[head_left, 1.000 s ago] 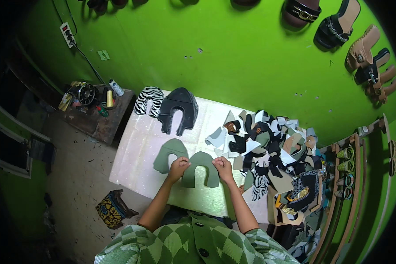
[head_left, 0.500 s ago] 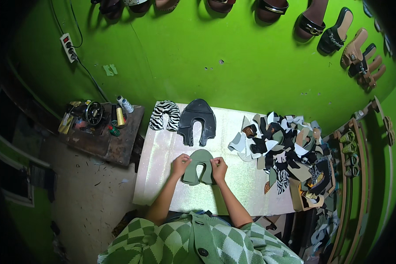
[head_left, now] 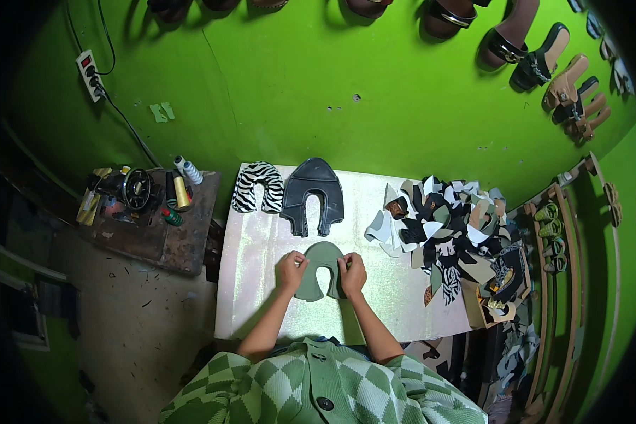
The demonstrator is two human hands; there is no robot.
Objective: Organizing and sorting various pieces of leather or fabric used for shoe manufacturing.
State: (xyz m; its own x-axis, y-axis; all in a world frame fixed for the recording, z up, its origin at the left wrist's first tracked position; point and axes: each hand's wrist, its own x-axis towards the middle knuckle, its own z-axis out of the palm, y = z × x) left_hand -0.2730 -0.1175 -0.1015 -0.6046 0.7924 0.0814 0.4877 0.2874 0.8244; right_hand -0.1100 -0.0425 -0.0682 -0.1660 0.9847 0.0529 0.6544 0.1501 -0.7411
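Holding the sage-green arch-shaped piece [head_left: 320, 252] between both hands, I look down on it from the head camera. My left grip [head_left: 291, 273] is narrow, with thumb and fingertips pinching the left edge of the piece; my right grip [head_left: 352, 275] is pinched just as tightly on the opposite edge. The slot of the arch opens toward my body. The piece is over the pale, shiny desk [head_left: 253, 275], and I cannot tell whether it lies flat or is raised a little.

Just beyond it lies a black slotted piece [head_left: 313, 172], its legs pointing my way, and close beside that, on the left, a zebra-striped arch [head_left: 245, 189]. To my right, well apart from the grips, a heap of mixed scraps [head_left: 442, 212] spreads over the desk, with an open carton [head_left: 478, 311] at its near end.

Farther left, a dark wooden side desk [head_left: 171, 246] carries a black handwheel [head_left: 136, 189] and a yellow thread cone [head_left: 182, 191]. Sandals [head_left: 504, 44] hang along the green wall [head_left: 275, 92].
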